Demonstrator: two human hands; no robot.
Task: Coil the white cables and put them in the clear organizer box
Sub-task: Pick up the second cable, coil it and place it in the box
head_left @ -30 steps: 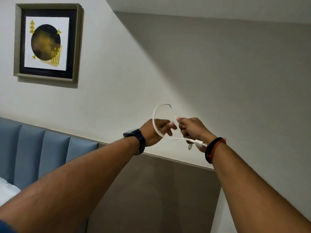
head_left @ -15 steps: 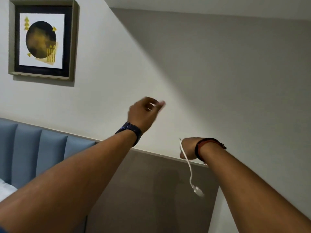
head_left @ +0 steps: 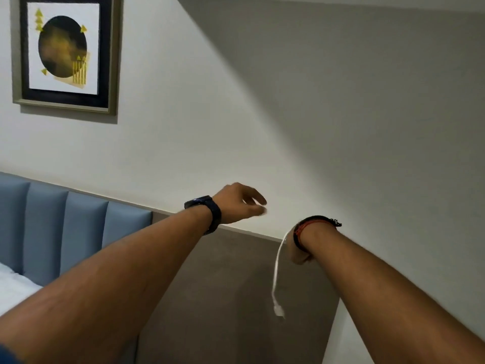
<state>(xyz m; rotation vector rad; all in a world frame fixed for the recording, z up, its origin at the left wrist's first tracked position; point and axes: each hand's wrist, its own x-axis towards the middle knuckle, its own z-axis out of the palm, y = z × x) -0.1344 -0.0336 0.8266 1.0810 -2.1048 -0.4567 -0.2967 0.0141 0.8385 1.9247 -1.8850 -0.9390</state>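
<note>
Two bare forearms reach out toward a pale wall. The right hand (head_left: pixel 295 249), at about four o'clock from the middle of the scene, is bent down at the wrist and mostly hidden behind it, so whether its fingers are closed cannot be told. A white cable (head_left: pixel 277 271) drops from that hand and hangs loose, ending in a small blurred plug at about five o'clock. The left hand (head_left: pixel 237 204), just below centre, is smeared by motion; its fingers look loosely curled with something pale at their tips — what it is, and whether they pinch it, I cannot tell. A dark watch (head_left: pixel 210 212) sits on the left wrist, a black and red band (head_left: pixel 309 224) on the right. A framed picture (head_left: pixel 65 52) hangs at ten o'clock — a blue padded headboard (head_left: pixel 65 232) is cut off at nine o'clock.
</note>
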